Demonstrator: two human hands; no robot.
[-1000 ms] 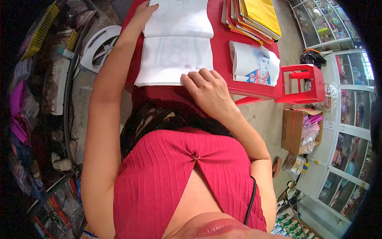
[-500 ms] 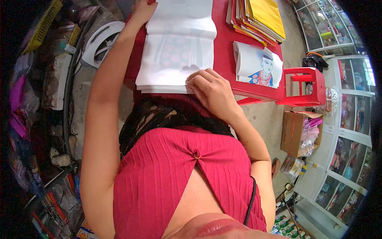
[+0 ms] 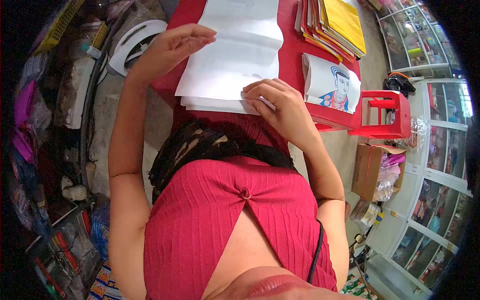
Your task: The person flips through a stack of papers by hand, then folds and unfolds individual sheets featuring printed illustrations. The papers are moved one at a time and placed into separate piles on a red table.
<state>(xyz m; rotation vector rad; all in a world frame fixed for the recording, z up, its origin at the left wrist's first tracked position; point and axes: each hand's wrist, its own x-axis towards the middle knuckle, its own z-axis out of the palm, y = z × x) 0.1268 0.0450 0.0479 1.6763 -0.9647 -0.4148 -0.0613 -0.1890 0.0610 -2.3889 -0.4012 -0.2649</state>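
Long white paper sheets (image 3: 230,65) lie stacked on a red table (image 3: 292,65), their near edges slightly out of line. My right hand (image 3: 275,102) has its fingers closed on the near right corner of the top sheets. Above the left edge of the stack, my left hand (image 3: 182,44) is raised with nothing in it, its fingers stretched and a little apart. To the right of the stack lies a folded white sheet (image 3: 312,80) with a printed figure in a blue cap.
Yellow and red folded papers (image 3: 345,30) are piled at the table's back right. A red stool (image 3: 385,115) and a cardboard box (image 3: 370,170) stand to the right, near glass cabinets (image 3: 440,145). On the left is a white fan (image 3: 132,47).
My left hand has come back from the far left edge of the paper and is now raised nearer. The top sheet's near edge has shifted, showing more of the sheets below.
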